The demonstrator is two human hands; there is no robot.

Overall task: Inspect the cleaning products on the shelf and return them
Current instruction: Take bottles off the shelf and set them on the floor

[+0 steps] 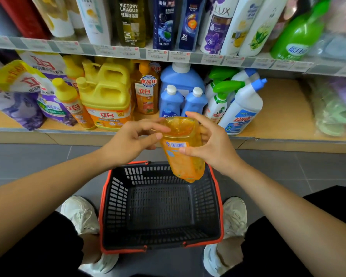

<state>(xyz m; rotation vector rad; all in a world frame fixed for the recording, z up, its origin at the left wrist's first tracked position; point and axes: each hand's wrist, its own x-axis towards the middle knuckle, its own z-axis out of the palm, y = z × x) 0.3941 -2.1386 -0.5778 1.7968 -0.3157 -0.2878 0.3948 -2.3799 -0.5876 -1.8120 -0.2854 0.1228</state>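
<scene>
Found orange detergent bottle [181,156] off the lower shelf [284,116], held tilted just above black-and-red shopping basket [106,196] standing on tiled floor [48,156]. Noted left hand [132,140] pinching bottle's upper end between thumb and curled fingers. Noted right hand [210,140] gripping bottle's side, thumb across barcode label. Recorded yellow detergent jugs [108,92] standing on shelf behind.

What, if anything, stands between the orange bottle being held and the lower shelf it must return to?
Nothing visible does. The left hand and right hand hold the orange bottle just before the lower shelf, where a bare spot shows between the yellow jug and small blue bottles.
</scene>
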